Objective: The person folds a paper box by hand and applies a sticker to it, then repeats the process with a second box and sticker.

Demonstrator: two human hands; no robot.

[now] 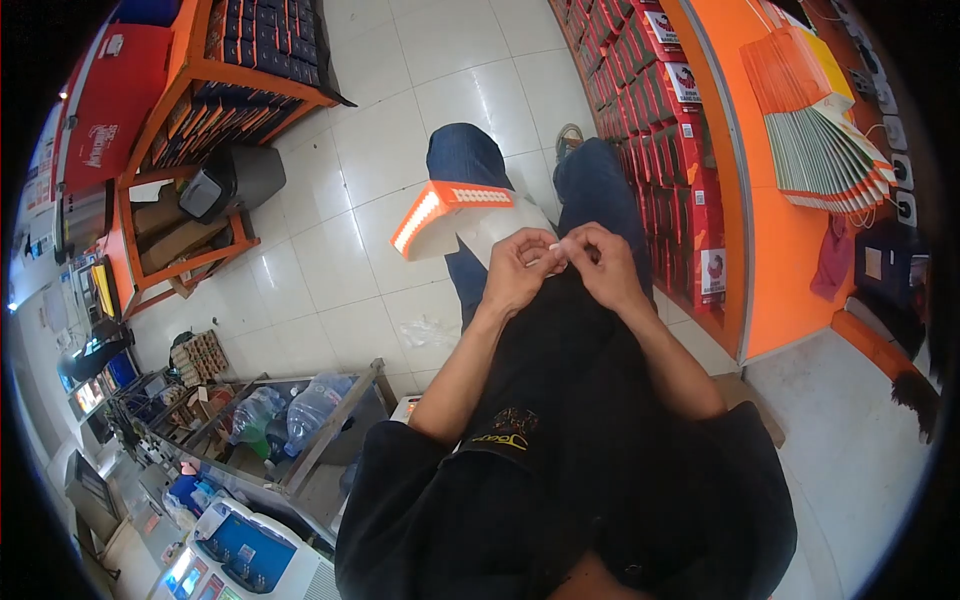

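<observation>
My left hand (520,268) and my right hand (603,262) meet over my lap, fingertips pinched close together. Between them is a small white piece (555,246), too small to name; which hand has the firmer hold on it is unclear. Just beyond my left hand, a white sheet (490,226) lies across my thigh. At its far edge is a bent orange strip (468,196) with rows of small white pieces on it.
Red boxes (680,160) fill the shelf at the right, beside an orange panel with hanging paper bags (825,155). At the left stand an orange rack (190,65), a dark bin (245,183) and a metal-framed container with plastic bottles (318,410). Clear plastic (428,331) lies on the tiles.
</observation>
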